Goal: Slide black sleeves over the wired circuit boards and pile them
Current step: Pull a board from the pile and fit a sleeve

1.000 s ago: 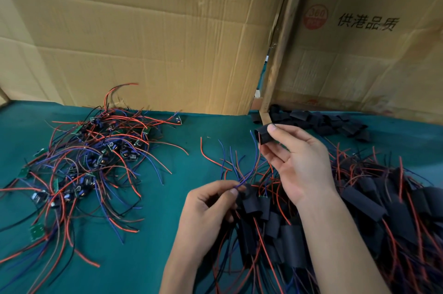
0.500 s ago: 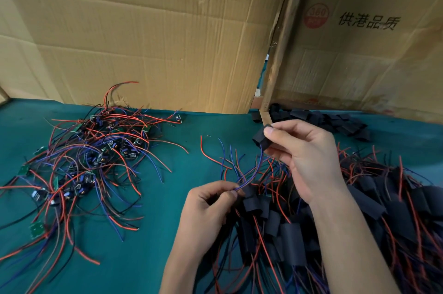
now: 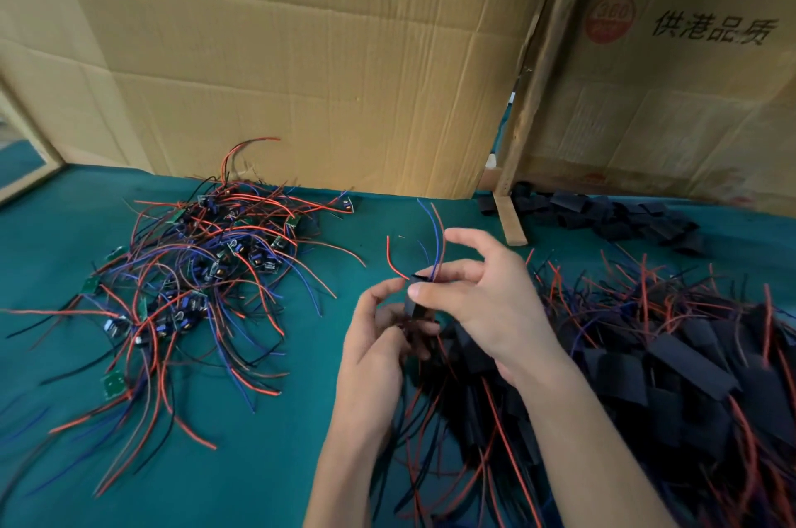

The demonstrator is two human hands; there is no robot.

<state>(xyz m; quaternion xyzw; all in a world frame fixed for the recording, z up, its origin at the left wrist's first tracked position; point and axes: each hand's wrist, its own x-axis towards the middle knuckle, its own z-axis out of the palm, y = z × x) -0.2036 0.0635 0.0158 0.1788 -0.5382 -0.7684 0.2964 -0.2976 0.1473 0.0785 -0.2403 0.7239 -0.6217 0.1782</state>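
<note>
My right hand [image 3: 486, 295] pinches a black sleeve [image 3: 418, 300] between thumb and forefinger above the green table. Blue and red wires [image 3: 436, 239] stick up out of the sleeve's top. My left hand [image 3: 379, 338] grips the lower end of the same wired board just under the sleeve; the board itself is hidden. A tangle of bare wired circuit boards [image 3: 189, 277] lies to the left. A pile of sleeved boards [image 3: 654, 372] spreads to the right and under my forearms. Loose black sleeves [image 3: 603, 217] lie at the back right.
Cardboard sheets [image 3: 301, 66] stand as a wall along the back of the green table [image 3: 267, 463]. A wooden strip [image 3: 510, 221] leans between two sheets, its foot on the table beside the loose sleeves.
My right hand has come down and left with the sleeve, meeting my left hand. The sleeve has slid down along the wires, whose ends now poke out above it.
</note>
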